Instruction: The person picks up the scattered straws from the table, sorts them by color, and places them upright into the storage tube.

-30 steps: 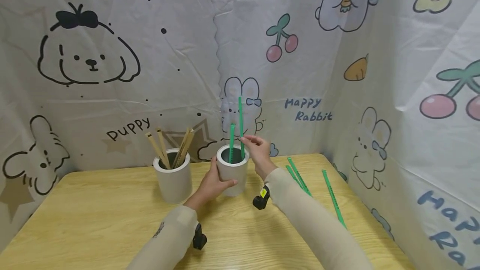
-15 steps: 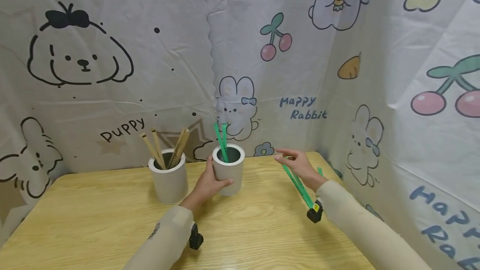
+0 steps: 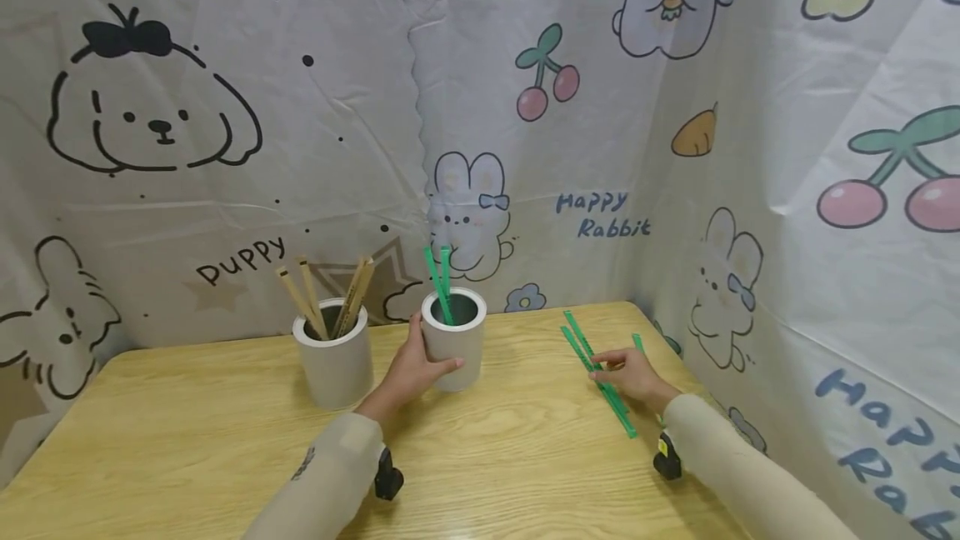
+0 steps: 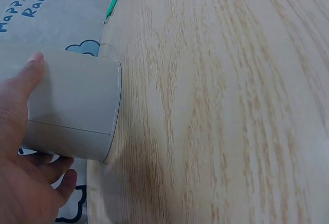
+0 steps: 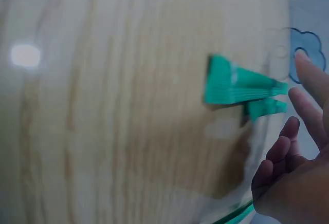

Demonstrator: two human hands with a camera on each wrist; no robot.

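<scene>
My left hand [image 3: 411,369] grips the side of a white cylindrical holder [image 3: 461,361], thumb across its front. Two thin green strips [image 3: 446,269] lean inside that holder and rise above the rim. In the left wrist view the fingers curl around the holder [image 4: 77,100], whose base is at the wooden surface. At the right, my right hand [image 3: 630,373] is over two long green strips [image 3: 576,347] with dark printing, lying side by side. Its fingertips are right at them, thumb and index finger apart. The right wrist view shows the strips [image 5: 241,85] just beyond these fingers.
Left of the gripped holder stands a second white holder [image 3: 335,369] with several beige sticks [image 3: 352,298]. Another green strip [image 3: 637,342] lies right of the pair, partly hidden behind the right hand. A printed cloth [image 3: 337,107] hangs behind the wooden table [image 3: 480,473].
My right hand has let go of a green strip in the holder, which now leans there, and moved right and down to the strips on the table. The left hand stays on the holder.
</scene>
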